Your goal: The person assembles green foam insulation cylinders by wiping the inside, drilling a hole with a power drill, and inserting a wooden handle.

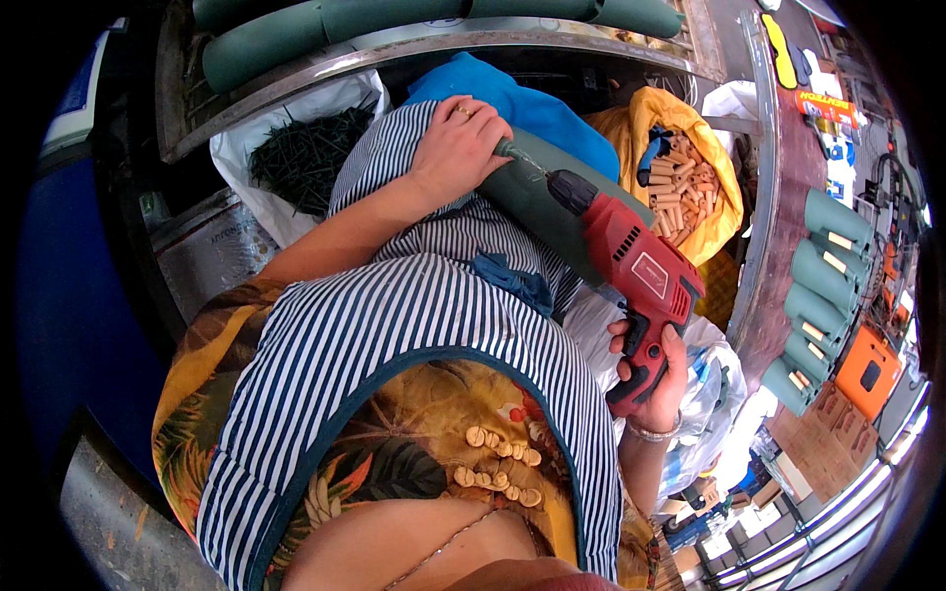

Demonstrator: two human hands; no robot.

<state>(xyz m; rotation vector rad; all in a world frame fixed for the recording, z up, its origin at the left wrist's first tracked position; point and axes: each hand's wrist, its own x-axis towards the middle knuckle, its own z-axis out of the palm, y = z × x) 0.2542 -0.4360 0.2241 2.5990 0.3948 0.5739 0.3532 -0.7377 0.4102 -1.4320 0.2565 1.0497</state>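
My right hand (650, 369) is wrapped round the grip of a red and black power drill (645, 261), which slants up and left over my lap. From its black chuck a thin, twisted-looking bit (532, 164) reaches toward my left hand. My left hand (461, 148) is closed on a small dark green piece (506, 149), most of it hidden by the fingers. The bit's tip is at or close to this piece; I cannot tell whether it is inside. Beneath the drill, a thick green tube (537, 212) lies across my striped apron (296, 335).
A white sack (236, 163) of dark green sticks stands at left, a yellow sack (724, 222) of short tan tubes at right. More green tubes (394, 30) lie on a metal-framed rack ahead. The right-hand bench (778, 187) carries green rolls (823, 271) and an orange case (867, 369).
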